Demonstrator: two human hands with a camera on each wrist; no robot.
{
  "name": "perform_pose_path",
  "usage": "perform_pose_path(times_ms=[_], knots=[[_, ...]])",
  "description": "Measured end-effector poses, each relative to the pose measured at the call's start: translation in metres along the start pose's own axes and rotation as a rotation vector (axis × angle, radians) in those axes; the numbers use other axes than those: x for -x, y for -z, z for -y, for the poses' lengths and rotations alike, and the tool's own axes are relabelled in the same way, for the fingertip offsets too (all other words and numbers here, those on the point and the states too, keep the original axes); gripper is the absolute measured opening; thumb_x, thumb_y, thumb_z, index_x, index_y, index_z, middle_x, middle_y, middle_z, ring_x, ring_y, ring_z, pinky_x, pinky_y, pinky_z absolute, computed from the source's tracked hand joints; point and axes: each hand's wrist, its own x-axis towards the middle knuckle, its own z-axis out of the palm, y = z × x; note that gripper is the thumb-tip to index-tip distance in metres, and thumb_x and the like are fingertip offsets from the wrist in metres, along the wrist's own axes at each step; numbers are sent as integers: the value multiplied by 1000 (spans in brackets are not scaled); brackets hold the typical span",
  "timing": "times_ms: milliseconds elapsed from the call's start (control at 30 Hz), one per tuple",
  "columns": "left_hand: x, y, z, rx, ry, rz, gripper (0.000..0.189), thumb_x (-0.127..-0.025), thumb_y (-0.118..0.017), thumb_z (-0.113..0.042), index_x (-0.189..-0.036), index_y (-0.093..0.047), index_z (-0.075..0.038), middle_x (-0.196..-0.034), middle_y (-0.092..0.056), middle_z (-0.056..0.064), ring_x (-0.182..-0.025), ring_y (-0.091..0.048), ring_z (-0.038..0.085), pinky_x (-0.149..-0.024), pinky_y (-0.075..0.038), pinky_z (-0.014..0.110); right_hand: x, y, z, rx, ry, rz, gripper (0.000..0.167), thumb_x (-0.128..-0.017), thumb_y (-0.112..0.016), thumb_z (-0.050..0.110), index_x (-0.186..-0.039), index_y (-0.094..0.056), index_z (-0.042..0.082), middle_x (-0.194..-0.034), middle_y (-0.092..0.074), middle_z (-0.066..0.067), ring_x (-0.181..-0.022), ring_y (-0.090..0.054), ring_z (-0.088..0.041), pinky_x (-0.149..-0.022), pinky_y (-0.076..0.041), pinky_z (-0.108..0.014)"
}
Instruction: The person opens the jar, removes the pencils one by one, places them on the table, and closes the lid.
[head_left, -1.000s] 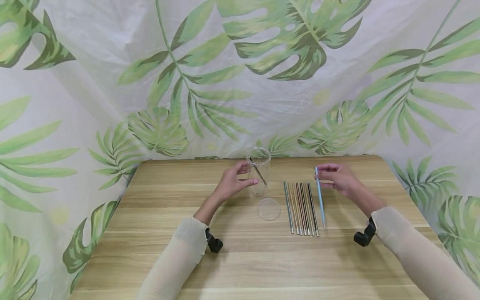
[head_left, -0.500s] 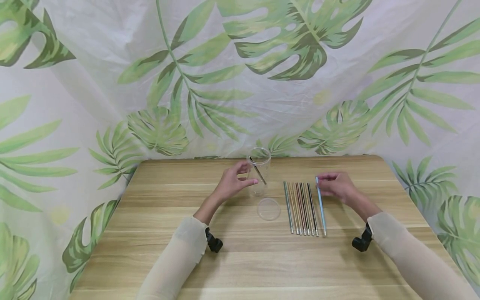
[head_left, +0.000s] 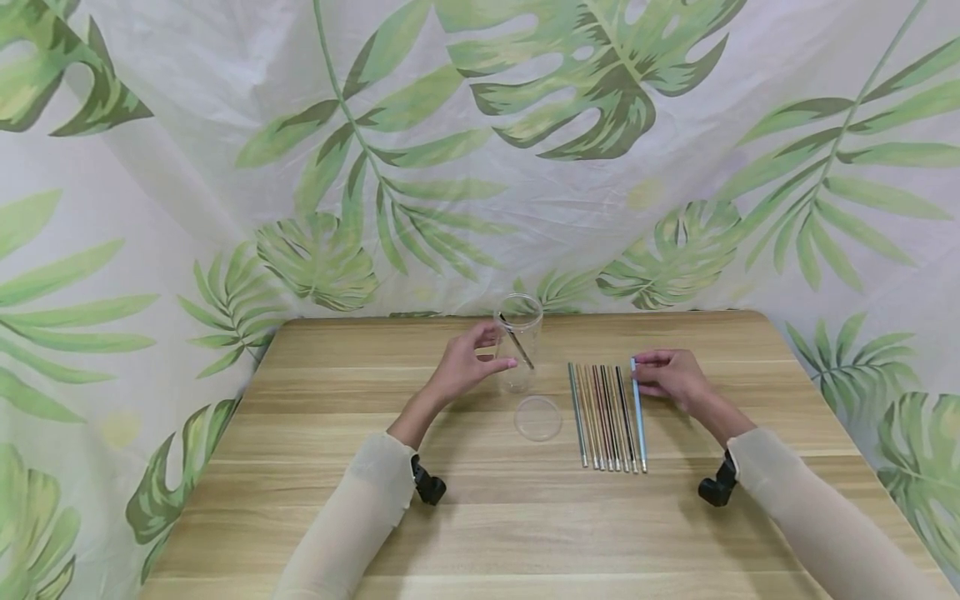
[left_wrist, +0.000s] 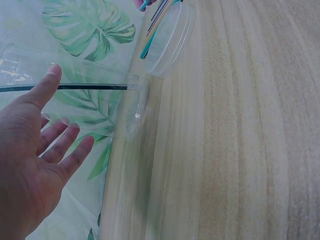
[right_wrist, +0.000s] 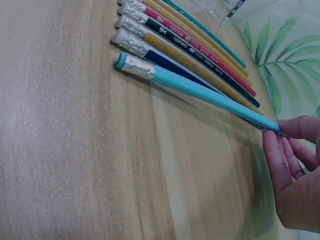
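Note:
My left hand (head_left: 468, 364) holds a clear cylindrical jar (head_left: 528, 329) upright, thumb at the near side and fingers round the back. One dark pencil (left_wrist: 95, 87) leans inside the jar. My right hand (head_left: 675, 379) pinches the far end of a light blue pencil (right_wrist: 200, 92) between thumb and fingers. That pencil lies alongside the right end of a row of pencils (head_left: 603, 425), its blue eraser end toward me, level with the others. The row has green, yellow, red, black and dark blue pencils, seen closer in the right wrist view.
A round clear lid (head_left: 537, 418) lies flat between the jar and the row. The wood-grain table (head_left: 480, 533) ends at a back edge just behind the jar, against a leaf-print cloth (head_left: 420, 167). Each wrist wears a small black camera.
My right hand has brought the light blue pencil down and slightly left, from tilted apart to lined up beside the row. The left hand and jar stay in place.

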Motion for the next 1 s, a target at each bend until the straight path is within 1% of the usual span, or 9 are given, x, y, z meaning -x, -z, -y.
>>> perform_pose_path(times_ms=[133,267,300,367,433,500,667,833,1000], knots=[[0,0,0,-12,-2,-4,62,-86,-91,-19,-139,-60,-7,-140,-67,18,-130,-66,35,-100,-63,38,-3,-1,-5,25,7,-32,37,-93,-71,-13,-128,-62,-16,-94,-78,-4,-82,-77,-12,-80,-67,-30],[0,-1,0,-12,-3,-7,63,-86,-91,-20,-139,-60,-7,-140,-68,15,-129,-66,33,-100,-63,37,-4,-4,-8,97,14,-63,39,-93,-73,-11,-130,-60,-18,-92,-78,-2,-78,-76,-9,-76,-67,-28],[0,-1,0,-10,-4,-8,63,-86,-91,-20,-139,-60,-7,-140,-68,15,-129,-66,33,-100,-63,37,-4,-5,-9,127,20,-68,40,-94,-73,-9,-131,-59,-18,-93,-78,-2,-77,-75,-8,-76,-67,-27],[0,-1,0,-6,-8,-8,63,-86,-91,-19,-139,-60,-7,-140,-67,17,-129,-66,33,-100,-63,39,-4,-7,-8,174,40,-68,42,-94,-73,-7,-132,-58,-19,-97,-78,-7,-77,-75,-7,-75,-67,-27],[0,-1,0,-3,-13,-9,63,-86,-91,-19,-139,-60,-6,-140,-67,19,-129,-66,35,-101,-63,41,-3,-8,-8,220,62,-73,41,-95,-74,-7,-131,-59,-20,-101,-78,-12,-78,-74,-7,-74,-67,-27],[0,-1,1,-2,-18,-10,63,-86,-91,-18,-139,-60,-5,-140,-67,20,-129,-66,36,-101,-63,43,-3,-10,-7,257,74,-83,40,-94,-75,-7,-129,-61,-19,-101,-77,-14,-78,-74,-7,-74,-67,-27],[0,-1,1,-7,-17,-15,63,-86,-91,-19,-139,-60,-5,-139,-68,18,-128,-66,35,-100,-63,41,-1,-13,-5,364,87,-114,35,-93,-76,-5,-125,-66,-16,-96,-75,-10,-75,-74,-9,-72,-67,-26],[0,-1,1,-4,-14,-15,65,-86,-91,-20,-140,-59,-4,-140,-67,18,-129,-66,35,-101,-62,42,0,-14,-4,451,118,-119,32,-93,-76,-4,-123,-68,-14,-99,-75,-15,-75,-73,-9,-70,-67,-24],[1,-1,1,6,-16,-8,67,-86,-91,-20,-142,-58,-3,-141,-66,22,-130,-65,37,-102,-61,47,0,-16,-6,494,133,-123,29,-92,-77,-3,-119,-70,-13,-97,-76,-17,-72,-73,-9,-66,-66,-24]])
